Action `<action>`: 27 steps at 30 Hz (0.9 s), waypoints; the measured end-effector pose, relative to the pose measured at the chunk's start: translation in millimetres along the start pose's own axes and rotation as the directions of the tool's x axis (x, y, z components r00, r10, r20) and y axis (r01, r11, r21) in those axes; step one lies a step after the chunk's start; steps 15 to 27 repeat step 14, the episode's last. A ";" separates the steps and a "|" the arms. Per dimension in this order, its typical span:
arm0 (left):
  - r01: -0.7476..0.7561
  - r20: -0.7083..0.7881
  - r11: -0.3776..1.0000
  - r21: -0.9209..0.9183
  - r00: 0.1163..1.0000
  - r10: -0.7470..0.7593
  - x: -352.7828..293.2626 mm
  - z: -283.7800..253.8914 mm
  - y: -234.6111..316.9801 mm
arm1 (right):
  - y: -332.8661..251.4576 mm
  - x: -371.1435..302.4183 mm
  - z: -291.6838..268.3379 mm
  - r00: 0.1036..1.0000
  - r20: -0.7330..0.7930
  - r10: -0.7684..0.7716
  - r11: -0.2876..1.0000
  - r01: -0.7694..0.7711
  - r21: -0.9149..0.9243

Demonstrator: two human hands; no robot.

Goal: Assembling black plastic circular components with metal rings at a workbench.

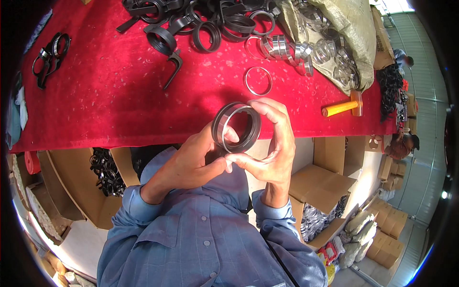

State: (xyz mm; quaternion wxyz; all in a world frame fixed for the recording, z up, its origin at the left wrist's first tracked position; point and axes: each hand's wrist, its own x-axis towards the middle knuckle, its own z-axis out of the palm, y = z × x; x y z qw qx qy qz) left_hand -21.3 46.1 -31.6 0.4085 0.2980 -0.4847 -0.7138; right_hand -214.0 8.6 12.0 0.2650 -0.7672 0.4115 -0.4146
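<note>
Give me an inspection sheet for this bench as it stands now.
Surface: red cloth-covered table.
Job's things: black ring with shiny metal liner, held up in both hands.
Clutter: pile of black ring clamps; shiny metal bands spilling from an olive sack; one loose metal ring; yellow-handled mallet.
Grippers: left hand and right hand both grip the ring.
Cables: nothing seen.
Surroundings: cardboard boxes on the floor; another person at far right.

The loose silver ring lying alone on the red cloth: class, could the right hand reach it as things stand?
Probably not at once: the right hand and left hand both grip the black ring; the silver ring lies unobstructed just beyond.
</note>
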 end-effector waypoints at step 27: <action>0.065 0.043 0.998 0.007 0.997 -0.066 -2.7 -1.4 10.6 | 15.6 -8.9 5.6 0.992 0.054 0.114 0.970 -0.122 0.210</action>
